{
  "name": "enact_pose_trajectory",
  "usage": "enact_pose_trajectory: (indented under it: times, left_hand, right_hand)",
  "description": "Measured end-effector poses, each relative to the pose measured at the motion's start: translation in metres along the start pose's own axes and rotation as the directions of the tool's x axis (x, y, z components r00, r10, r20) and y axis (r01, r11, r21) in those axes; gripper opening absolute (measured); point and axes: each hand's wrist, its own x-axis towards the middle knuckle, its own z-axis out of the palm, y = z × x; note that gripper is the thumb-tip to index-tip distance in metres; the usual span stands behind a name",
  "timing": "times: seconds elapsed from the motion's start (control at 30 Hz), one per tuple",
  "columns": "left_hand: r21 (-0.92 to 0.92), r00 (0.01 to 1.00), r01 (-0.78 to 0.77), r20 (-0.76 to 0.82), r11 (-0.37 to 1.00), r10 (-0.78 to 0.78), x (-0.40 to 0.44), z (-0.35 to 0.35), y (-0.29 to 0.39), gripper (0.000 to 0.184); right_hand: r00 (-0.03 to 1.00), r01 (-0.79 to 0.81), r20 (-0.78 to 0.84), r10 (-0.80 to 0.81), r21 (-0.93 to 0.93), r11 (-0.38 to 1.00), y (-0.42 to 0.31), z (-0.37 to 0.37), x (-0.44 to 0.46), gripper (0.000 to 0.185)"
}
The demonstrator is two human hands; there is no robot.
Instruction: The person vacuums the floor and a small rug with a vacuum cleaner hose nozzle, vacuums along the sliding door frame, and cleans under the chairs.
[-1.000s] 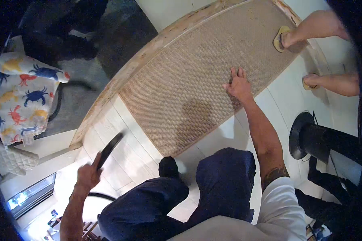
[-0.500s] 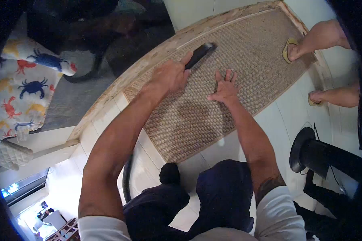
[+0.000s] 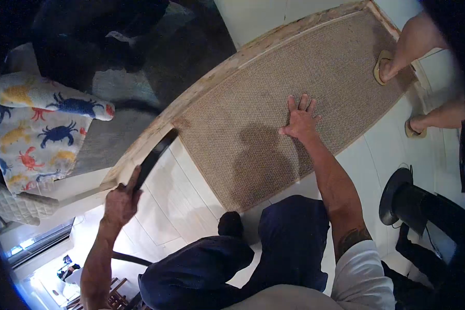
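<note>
My left hand (image 3: 121,204) is wrapped round a black vacuum cleaner nozzle (image 3: 157,154), index finger stretched along it. The nozzle's tip lies by the near left corner of a brown woven mat (image 3: 217,150), close to the wooden edging (image 3: 139,150). A dark hose (image 3: 132,258) shows behind my left forearm. With fingers spread, my right hand (image 3: 302,124) rests on the mat and holds nothing. My shadow falls across the mat below it.
Another person's foot in a sandal (image 3: 385,70) stands at the mat's far right end, the other sandalled foot (image 3: 416,125) beside it. A crab-print towel (image 3: 46,129) hangs at left. A black round-based object (image 3: 398,196) stands on the right. White floorboards (image 3: 165,201) border the mat.
My left hand has swung the nozzle left and toward me, off the mat to the floor at its corner. My right hand stays spread on the mat. The view has shifted slightly.
</note>
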Motion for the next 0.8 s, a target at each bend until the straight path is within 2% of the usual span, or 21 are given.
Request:
enact_pose_trajectory:
  times: [0.13,0.2,0.3,0.37,0.43,0.5,0.57,0.6,0.67,0.7,0.73,0.77,0.8]
  left_hand:
    - [-0.237,0.992,-0.088,0.07,0.968,0.108,0.113,-0.064,0.111,0.073]
    - [-0.33,0.955,-0.295,-0.132,0.897,0.265,0.185,-0.064,0.153,0.071]
    - [-0.34,0.945,-0.317,-0.19,0.885,0.266,0.215,-0.05,0.171,0.069]
    - [-0.337,0.961,-0.275,-0.095,0.9,0.259,0.181,-0.032,0.136,0.07]
    - [-0.239,0.987,-0.059,0.131,0.969,0.093,0.12,-0.017,0.078,0.073]
    - [-0.084,0.989,-0.009,0.149,0.996,0.021,0.044,0.02,0.001,0.08]
    - [0.007,0.975,0.052,0.216,0.999,-0.053,-0.031,0.033,-0.038,0.083]
    - [0.031,0.959,0.098,0.266,0.995,-0.102,-0.046,0.018,-0.037,0.083]
    - [-0.057,0.987,0.096,0.136,0.994,-0.087,-0.045,0.001,-0.007,0.083]
    - [-0.212,0.995,0.049,0.09,0.976,-0.031,-0.02,-0.014,0.021,0.082]
    - [-0.327,0.997,-0.075,0.005,0.942,0.081,0.012,-0.027,0.053,0.082]
    - [-0.379,0.989,-0.119,0.039,0.918,0.145,0.048,-0.036,0.086,0.079]
    - [-0.351,0.978,-0.119,0.12,0.929,0.171,0.084,-0.052,0.124,0.074]
  right_hand:
    - [0.999,0.004,-0.04,-0.003,0.028,1.0,0.001,-0.003,-0.002,0.126]
    - [0.999,0.015,-0.048,-0.014,0.035,0.999,0.002,0.002,-0.001,0.126]
    - [0.999,0.029,-0.025,-0.027,0.063,0.998,0.003,-0.004,-0.007,0.125]
    - [0.999,0.025,-0.024,-0.024,0.054,0.998,0.008,0.003,-0.001,0.125]
    - [0.999,0.031,-0.038,-0.029,0.052,0.998,0.007,0.006,-0.001,0.124]
    - [1.0,0.015,-0.02,-0.014,0.064,0.998,0.005,-0.002,-0.004,0.125]
    - [0.999,0.022,-0.038,-0.02,0.068,0.997,0.004,-0.001,-0.005,0.126]
    - [0.999,0.027,-0.048,-0.024,0.061,0.998,0.004,0.0,-0.004,0.127]
    - [0.999,0.009,-0.043,-0.007,0.057,0.998,0.004,0.001,0.0,0.127]
    - [0.999,0.005,-0.037,-0.003,0.043,0.999,0.002,0.003,-0.001,0.127]
    - [0.999,0.011,-0.042,-0.01,0.03,1.0,0.001,0.001,0.0,0.127]
    - [0.999,0.014,-0.036,-0.013,0.029,0.999,0.001,-0.002,0.0,0.127]
    - [1.0,0.011,-0.024,-0.01,0.033,0.999,0.002,-0.001,-0.002,0.127]
